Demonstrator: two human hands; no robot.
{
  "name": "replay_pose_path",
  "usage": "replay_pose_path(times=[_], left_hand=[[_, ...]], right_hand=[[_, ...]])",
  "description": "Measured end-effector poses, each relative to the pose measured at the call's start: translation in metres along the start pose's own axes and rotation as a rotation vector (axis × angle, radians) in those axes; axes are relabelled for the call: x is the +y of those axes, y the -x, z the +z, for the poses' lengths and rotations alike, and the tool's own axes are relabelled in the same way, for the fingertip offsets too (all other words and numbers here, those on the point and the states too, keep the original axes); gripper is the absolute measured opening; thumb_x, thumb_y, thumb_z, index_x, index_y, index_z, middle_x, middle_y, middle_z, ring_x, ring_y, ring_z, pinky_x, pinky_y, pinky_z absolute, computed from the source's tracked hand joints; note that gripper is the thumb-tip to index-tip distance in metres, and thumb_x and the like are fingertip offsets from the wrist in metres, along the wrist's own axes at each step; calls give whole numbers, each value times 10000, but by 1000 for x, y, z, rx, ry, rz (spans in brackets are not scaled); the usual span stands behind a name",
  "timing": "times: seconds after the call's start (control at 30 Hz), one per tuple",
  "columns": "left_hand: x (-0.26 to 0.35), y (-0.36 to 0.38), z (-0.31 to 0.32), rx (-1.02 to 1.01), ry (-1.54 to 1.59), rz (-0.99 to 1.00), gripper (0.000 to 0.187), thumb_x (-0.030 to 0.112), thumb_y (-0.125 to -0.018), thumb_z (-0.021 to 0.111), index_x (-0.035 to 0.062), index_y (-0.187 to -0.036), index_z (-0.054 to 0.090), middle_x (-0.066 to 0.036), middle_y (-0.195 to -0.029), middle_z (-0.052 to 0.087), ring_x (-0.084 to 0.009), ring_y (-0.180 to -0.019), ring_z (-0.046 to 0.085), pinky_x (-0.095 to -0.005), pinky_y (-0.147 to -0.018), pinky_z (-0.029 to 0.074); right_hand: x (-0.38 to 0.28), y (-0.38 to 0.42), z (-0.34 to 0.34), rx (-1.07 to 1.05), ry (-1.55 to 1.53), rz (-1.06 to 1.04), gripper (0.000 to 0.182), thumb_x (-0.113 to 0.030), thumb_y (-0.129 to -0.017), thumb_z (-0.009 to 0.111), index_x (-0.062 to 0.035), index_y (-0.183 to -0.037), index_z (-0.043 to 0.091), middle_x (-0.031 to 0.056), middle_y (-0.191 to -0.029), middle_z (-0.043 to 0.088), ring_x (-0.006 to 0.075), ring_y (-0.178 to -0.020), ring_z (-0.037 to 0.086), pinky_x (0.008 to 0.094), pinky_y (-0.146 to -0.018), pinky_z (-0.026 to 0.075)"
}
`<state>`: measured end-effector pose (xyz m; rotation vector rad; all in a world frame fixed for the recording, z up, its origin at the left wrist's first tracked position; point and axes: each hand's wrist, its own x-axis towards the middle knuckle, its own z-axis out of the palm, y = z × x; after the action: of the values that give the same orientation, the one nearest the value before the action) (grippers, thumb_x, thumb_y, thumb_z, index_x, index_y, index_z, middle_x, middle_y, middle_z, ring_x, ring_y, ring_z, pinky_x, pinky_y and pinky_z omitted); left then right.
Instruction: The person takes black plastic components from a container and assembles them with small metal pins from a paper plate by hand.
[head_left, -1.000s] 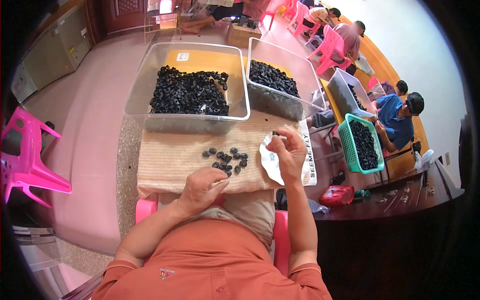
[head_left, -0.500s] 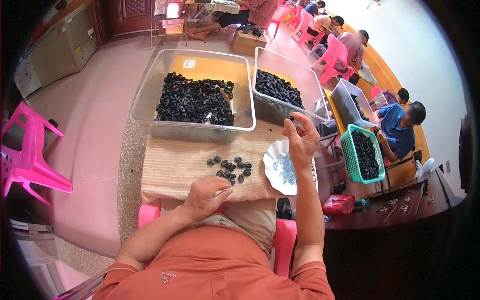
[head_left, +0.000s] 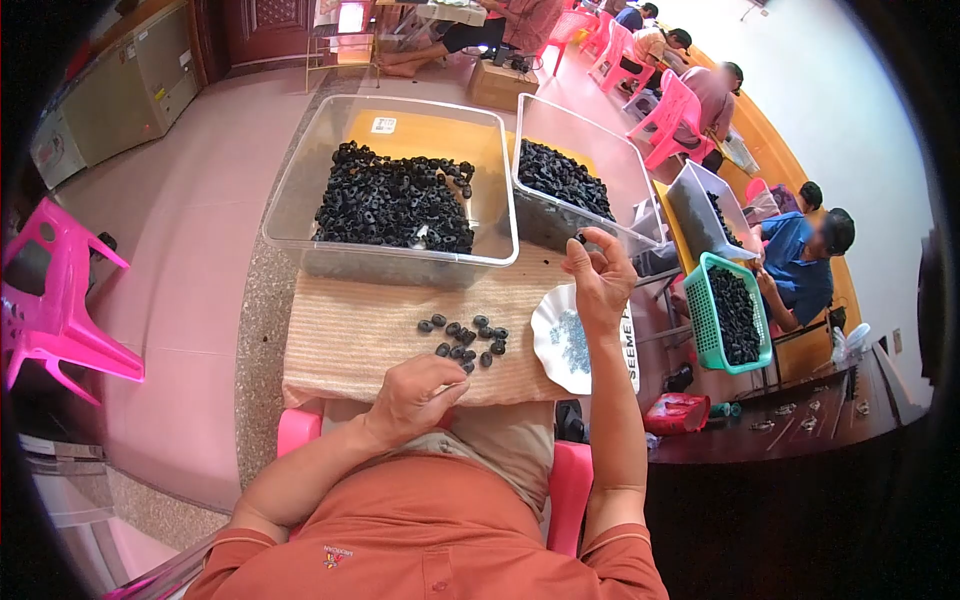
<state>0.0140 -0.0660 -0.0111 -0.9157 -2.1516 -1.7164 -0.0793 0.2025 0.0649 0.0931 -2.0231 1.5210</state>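
Observation:
My left hand rests at the table's near edge, fingers curled, just below a loose group of small black oval parts; what its fingertips hold, if anything, is too small to name. My right hand is raised above the right side of the cloth-covered table, pinching a small black part near the front wall of the right bin. Beneath my right wrist and forearm lies a white scalloped plate bearing small clear bits. Lettering shows beside the plate.
Two clear bins of black parts stand at the table's back. Rightward are a green basket and another clear bin. Several people sit beyond; one wears a blue shirt. A pink stool stands left.
The view has shifted slightly, moving the table and bins a little within it. Both hands keep nearly the same pose.

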Motion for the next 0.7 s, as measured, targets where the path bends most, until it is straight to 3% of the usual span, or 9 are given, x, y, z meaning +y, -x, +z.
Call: replay_pose_path(times=[0.5, 0.7], left_hand=[[2, 1, 1, -12, -23, -11, 118, 44, -821, 773, 10, -917, 712, -160, -908, 719, -312, -846, 708, -371, -734, 565], [3, 2, 1, -31, -13, -54, 126, 53, -817, 786, 6, -917, 725, -153, -925, 735, -325, -896, 714, -391, -794, 575]], right_hand=[[10, -1, -4, 22, -56, 10, 235, -65, -919, 753, 14, -1116, 654, 46, -788, 692, 87, -669, 653, 218, -602, 531], [14, 0, -5, 10, -41, 28, 237, -83, -920, 756, 13, -1113, 656, 44, -790, 693, 84, -672, 650, 223, -612, 538]])
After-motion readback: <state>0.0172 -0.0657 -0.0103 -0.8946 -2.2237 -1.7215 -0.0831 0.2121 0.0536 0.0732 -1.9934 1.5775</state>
